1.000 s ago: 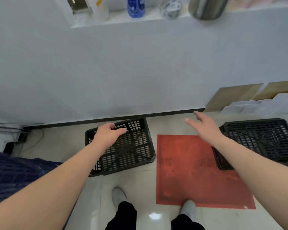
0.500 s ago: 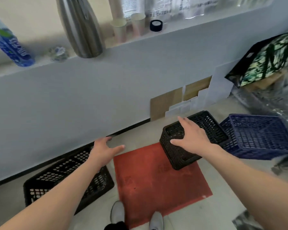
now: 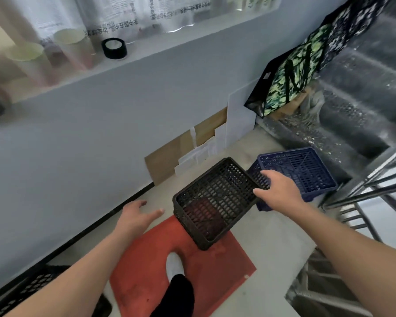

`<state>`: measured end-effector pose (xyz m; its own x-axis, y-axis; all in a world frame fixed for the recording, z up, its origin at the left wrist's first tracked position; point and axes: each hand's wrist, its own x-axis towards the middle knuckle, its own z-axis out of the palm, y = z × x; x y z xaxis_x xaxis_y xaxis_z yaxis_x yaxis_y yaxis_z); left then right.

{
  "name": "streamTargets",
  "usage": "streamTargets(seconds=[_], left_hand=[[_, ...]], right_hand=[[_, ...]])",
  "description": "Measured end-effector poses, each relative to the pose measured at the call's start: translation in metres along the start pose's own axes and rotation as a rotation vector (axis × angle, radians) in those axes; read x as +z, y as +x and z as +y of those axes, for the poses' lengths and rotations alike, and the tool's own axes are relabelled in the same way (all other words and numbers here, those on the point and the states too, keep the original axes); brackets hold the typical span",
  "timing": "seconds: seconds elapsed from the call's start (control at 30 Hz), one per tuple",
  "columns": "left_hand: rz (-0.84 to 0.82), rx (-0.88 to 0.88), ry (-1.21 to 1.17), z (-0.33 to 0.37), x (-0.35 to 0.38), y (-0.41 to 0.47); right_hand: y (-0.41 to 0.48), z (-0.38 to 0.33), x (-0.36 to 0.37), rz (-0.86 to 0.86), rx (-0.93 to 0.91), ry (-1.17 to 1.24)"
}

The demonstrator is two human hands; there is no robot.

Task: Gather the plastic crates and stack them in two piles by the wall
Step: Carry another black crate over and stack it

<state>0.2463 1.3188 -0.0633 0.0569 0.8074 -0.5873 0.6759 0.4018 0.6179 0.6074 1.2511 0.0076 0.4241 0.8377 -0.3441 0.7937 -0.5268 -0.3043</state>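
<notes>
A black plastic crate (image 3: 215, 202) sits partly on a red mat (image 3: 181, 266), one corner toward my feet. My right hand (image 3: 277, 188) rests on its far right rim, fingers spread over the edge; a firm grip is not evident. Right behind it a blue crate (image 3: 306, 170) lies on the floor, touching the black one. Near the wall my left hand (image 3: 135, 216) hovers open above the floor, left of the black crate, holding nothing. Another black crate (image 3: 30, 291) shows at the bottom left by the wall, mostly hidden behind my left forearm.
The grey wall (image 3: 101, 133) runs diagonally on the left, with a ledge holding cups and a black tape roll (image 3: 114, 48). Cardboard and white sheets (image 3: 192, 147) lean against its base. A patterned bag (image 3: 290, 69) and metal stairs with a railing (image 3: 370, 191) stand at right.
The view has swung right and closer. My right hand slid from the black crate's near left corner to its far right rim. The left hand stays open by the wall.
</notes>
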Motion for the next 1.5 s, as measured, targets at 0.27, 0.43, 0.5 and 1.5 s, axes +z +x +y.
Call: streamTargets(seconds=[0.27, 0.43, 0.5, 1.5], left_hand=[[-0.077, -0.039, 0.069, 0.066, 0.016, 0.079], [-0.064, -0.073, 0.032, 0.082, 0.034, 0.109], [-0.062, -0.117, 0.034, 0.081, 0.048, 0.121], [0.325, -0.796, -0.517, -0.089, 0.316, 0.415]], right_hand=[[0.075, 0.022, -0.019, -0.019, 0.121, 0.011], [0.121, 0.035, -0.010, -0.081, 0.128, 0.019], [0.146, 0.044, 0.001, -0.121, 0.122, 0.024], [0.546, 0.189, 0.337, -0.403, 0.281, 0.148]])
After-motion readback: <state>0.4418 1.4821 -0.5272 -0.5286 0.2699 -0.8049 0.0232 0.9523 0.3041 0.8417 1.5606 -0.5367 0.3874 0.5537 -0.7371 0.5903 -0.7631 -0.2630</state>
